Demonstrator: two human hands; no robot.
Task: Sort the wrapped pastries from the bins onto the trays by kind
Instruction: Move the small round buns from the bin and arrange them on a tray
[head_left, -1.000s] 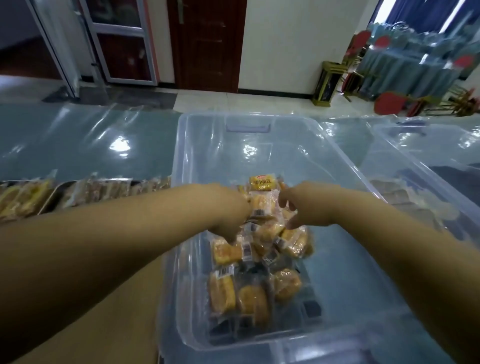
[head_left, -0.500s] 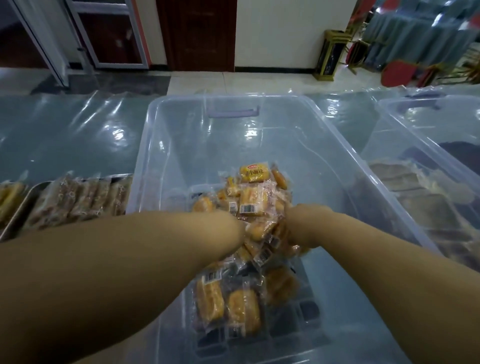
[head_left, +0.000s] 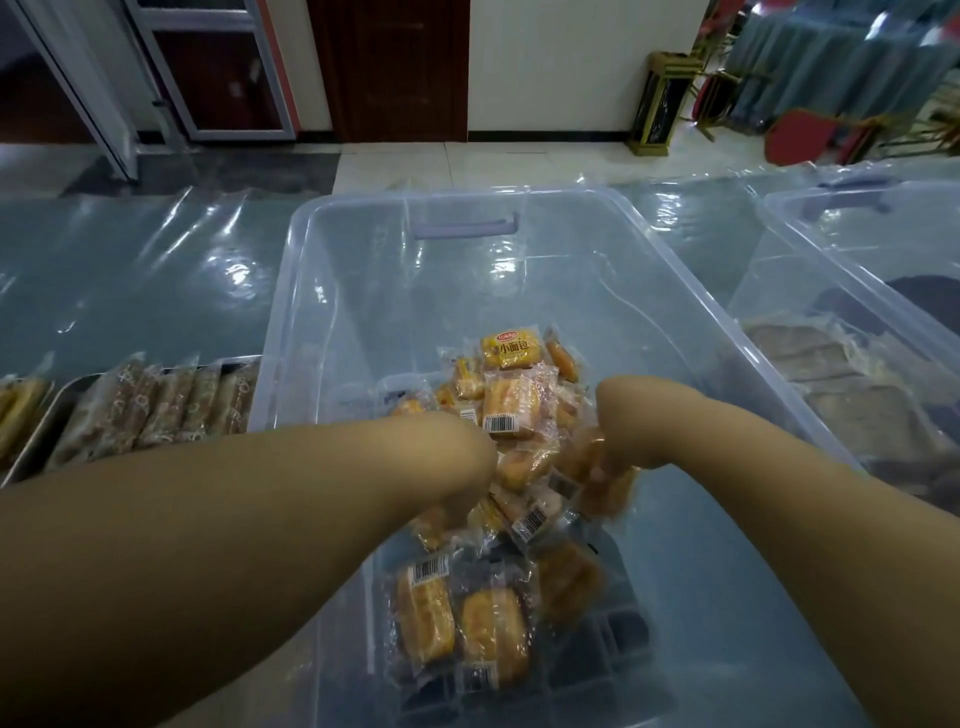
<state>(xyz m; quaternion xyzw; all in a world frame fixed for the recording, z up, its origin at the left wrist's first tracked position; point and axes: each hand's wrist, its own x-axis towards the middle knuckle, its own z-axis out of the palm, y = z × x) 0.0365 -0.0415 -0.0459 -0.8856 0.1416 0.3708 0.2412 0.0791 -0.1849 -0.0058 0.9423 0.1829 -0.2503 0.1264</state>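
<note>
Since a second ago, both hands have been brought slightly lower and nearer over the pile, and a few packets have been drawn up between them. The right hand (head_left: 628, 421) is seen with its fingers curled round a small orange packet (head_left: 610, 491) at the pile's right edge, probably so that it can be lifted clear. The left hand (head_left: 460, 452) is turned knuckles-up with its fingers buried among the wrappers; whether anything is gripped cannot be told.

Between and below the hands the wrapped pastries (head_left: 511, 410) are heaped. They are golden buns in clear film with barcodes showing, seemingly all one kind. They are kept in a clear plastic bin (head_left: 395, 291) whose floor is otherwise bare, so wide room is left behind and to the right of the heap. Its tall walls must be cleared before anything is carried out.

Just beyond the left wall a metal tray (head_left: 39, 441) is set, already lined with brown wrapped bars (head_left: 156, 405) side by side, which suggests sorted goods are laid there. A second bin (head_left: 831, 195) is stood at the right. Everything is borne on a desk (head_left: 156, 270) covered in glossy plastic sheet.
</note>
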